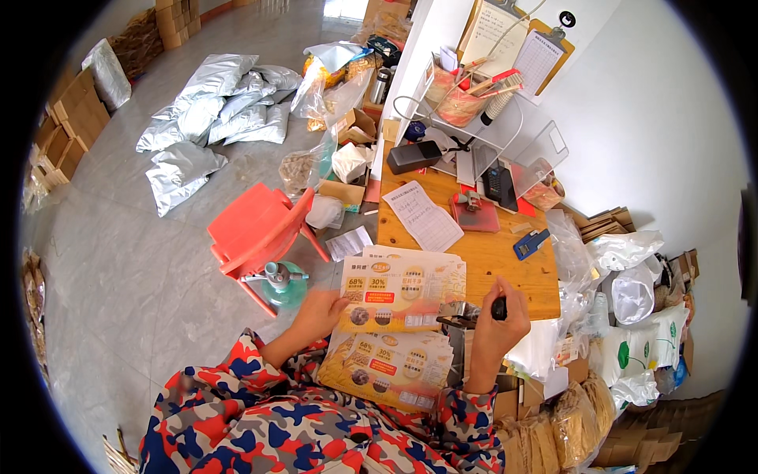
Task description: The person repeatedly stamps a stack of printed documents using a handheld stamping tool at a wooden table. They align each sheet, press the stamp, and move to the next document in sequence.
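Note:
My left hand point(318, 313) pinches the left edge of a flat white-and-yellow printed sheet point(403, 292). That sheet lies partly over the front of the wooden desk, with more like it behind its top edge. Below it, a second stack of matching printed sheets point(387, 367) rests on my lap. To the right of the sheets, my right hand point(505, 324) is raised, fingers curled around a small black rounded object point(498, 308) whose kind I cannot make out.
On the wooden desk point(505, 272) lie a handwritten paper point(420, 217), a red flat box point(475, 213), a blue device point(530, 244) and a black calculator point(499, 186). A red plastic chair point(260, 225) stands left, beside a teal jug point(286, 286). Silver bags point(217, 103) are heaped on the floor.

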A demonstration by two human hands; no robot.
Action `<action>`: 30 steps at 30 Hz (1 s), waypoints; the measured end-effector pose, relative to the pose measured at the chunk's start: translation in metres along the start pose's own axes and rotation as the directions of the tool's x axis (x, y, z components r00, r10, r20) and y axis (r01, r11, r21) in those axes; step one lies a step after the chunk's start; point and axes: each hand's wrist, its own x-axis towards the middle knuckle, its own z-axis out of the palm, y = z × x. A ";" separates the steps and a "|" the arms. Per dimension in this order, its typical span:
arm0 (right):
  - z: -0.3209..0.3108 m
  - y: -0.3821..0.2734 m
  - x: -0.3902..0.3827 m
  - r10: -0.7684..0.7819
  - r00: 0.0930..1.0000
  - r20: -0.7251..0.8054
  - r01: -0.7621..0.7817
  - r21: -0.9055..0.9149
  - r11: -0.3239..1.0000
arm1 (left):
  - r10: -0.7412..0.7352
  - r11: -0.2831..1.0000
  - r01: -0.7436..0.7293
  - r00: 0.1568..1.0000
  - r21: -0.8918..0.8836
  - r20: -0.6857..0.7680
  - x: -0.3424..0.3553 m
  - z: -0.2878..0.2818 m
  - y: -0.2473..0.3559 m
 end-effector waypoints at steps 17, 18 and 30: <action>0.090 -0.013 0.016 -0.288 0.954 0.077 0.284 0.067 0.957 | -0.109 0.994 0.099 0.905 0.044 0.411 -0.080 0.033 0.001; 0.098 -0.014 0.018 -0.298 0.951 0.082 0.292 0.072 0.954 | -0.112 0.994 0.104 0.902 0.043 0.418 -0.080 0.034 -0.002; 0.150 0.000 -0.015 -0.292 0.952 0.093 0.280 0.126 0.952 | -0.167 0.975 0.193 0.963 -0.109 0.212 -0.001 -0.001 -0.016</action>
